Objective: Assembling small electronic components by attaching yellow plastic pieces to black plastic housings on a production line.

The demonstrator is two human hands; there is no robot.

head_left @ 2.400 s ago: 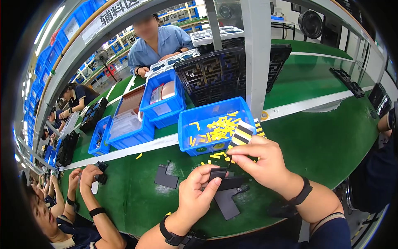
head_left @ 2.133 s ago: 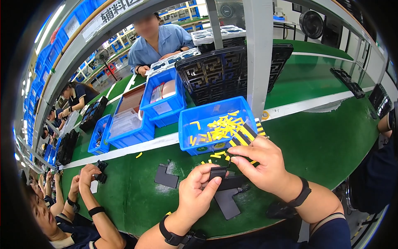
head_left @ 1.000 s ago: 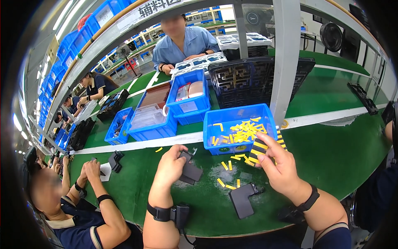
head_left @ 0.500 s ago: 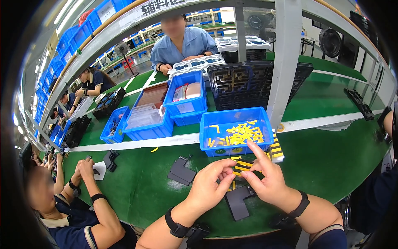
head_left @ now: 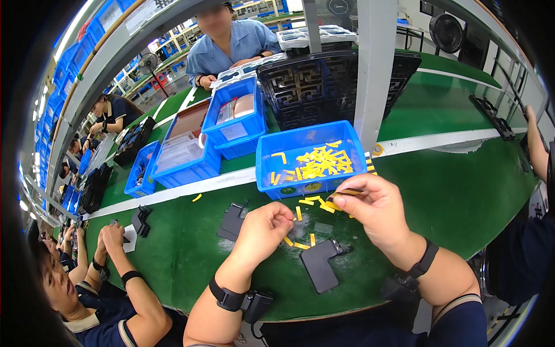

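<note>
Nearest me on the green tabletop (head_left: 179, 254) lies a black L-shaped part (head_left: 319, 270), flat, below and between my hands; its long limb runs away from me, leaning slightly left at the far end, and its short limb points right; just beyond it is a small clear piece (head_left: 324, 228), with loose yellow strips (head_left: 302, 246) nearby.

My left hand (head_left: 261, 232) is curled, thumb and fingertips close together; I cannot tell whether they meet or pinch anything; another dark part (head_left: 231, 222) lies just left of it.

My right hand (head_left: 377, 209) is closed, thumb against fingers, on a black-and-yellow striped card (head_left: 352, 191), nearly edge-on, running roughly left to right; the card lies right of and beyond my left fingertips, just in front of the blue bin (head_left: 274, 148) of yellow pieces (head_left: 322, 162).
</note>
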